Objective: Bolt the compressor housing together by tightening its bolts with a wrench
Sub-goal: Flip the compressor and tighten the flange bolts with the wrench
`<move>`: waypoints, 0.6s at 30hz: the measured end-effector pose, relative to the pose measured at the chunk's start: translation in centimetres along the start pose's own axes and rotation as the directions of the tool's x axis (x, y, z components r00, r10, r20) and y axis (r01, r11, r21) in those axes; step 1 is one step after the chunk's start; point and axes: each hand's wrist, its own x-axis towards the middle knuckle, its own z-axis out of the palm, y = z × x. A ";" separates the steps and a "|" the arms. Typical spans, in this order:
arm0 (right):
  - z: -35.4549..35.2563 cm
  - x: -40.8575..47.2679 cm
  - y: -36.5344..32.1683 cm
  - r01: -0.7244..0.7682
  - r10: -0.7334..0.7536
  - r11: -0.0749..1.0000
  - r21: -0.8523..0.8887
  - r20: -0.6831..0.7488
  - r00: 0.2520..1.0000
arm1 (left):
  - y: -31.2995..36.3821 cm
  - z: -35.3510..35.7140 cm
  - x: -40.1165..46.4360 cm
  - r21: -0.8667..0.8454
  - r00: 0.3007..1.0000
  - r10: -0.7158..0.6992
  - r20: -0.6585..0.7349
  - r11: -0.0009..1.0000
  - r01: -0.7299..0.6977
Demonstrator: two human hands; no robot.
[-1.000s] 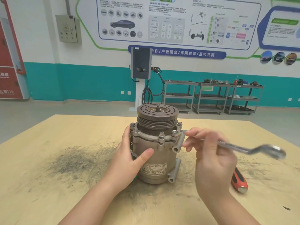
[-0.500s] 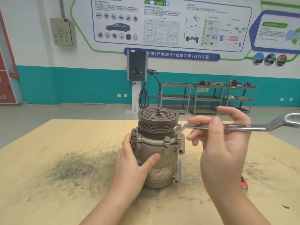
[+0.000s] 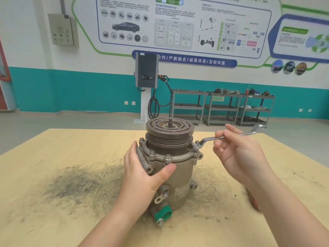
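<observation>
The compressor (image 3: 179, 177) stands upright mid-table, its dark pulley on top and several bolts (image 3: 167, 156) round the flange. My left hand (image 3: 142, 170) grips the housing from the left, thumb across the front. My right hand (image 3: 236, 154) pinches the shank of a silver offset ring wrench (image 3: 208, 139). Its ring end sits on the flange bolt at the right side (image 3: 195, 145), and the far end sticks out to the right past my fingers.
The tan wooden table (image 3: 53, 220) carries a dark grime smear (image 3: 74, 182) left of the compressor. A red-handled tool (image 3: 253, 200) lies behind my right wrist, mostly hidden. A green cap (image 3: 162, 213) sits at the compressor's base. Shelving carts stand far behind.
The compressor has turned, so its ports and green cap now face me. The wrench has come down from above the pulley onto the right flange bolt. My left hand kept its hold.
</observation>
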 end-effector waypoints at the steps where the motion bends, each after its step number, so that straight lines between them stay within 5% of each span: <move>1: -0.2 0.4 -0.3 -0.058 0.059 0.998 -0.022 0.029 0.998 | -0.1 0.0 0.1 -0.015 1.000 0.000 0.011 1.000 0.000; 4: -1.1 0.7 -0.4 -0.072 0.077 0.994 -0.083 0.059 0.995 | -0.4 0.0 0.3 -0.022 1.000 0.002 0.021 1.000 -0.001; 7: -1.6 -1.5 1.3 0.254 -0.247 0.952 -0.171 0.062 0.967 | -0.6 -0.2 0.5 -0.037 0.999 0.011 0.037 0.999 -0.009; 10: -1.4 -4.6 3.3 0.717 -0.644 0.576 -0.393 0.323 0.694 | -0.8 -0.2 0.5 -0.036 0.999 0.022 0.039 0.999 -0.020; 13: -0.5 -5.2 4.8 0.873 -0.640 0.067 -0.484 0.650 0.409 | -1.1 0.0 0.7 -0.039 0.999 0.033 0.013 0.999 -0.033; 15: 1.2 -4.8 5.4 0.870 -0.600 -0.055 -0.490 0.712 0.364 | -1.1 0.3 0.9 -0.038 0.999 0.043 0.000 0.998 -0.043; 18: 3.8 -4.3 6.0 0.846 -0.567 -0.044 -0.532 0.710 0.417 | -1.7 0.8 1.4 -0.047 0.996 0.068 -0.053 0.996 -0.070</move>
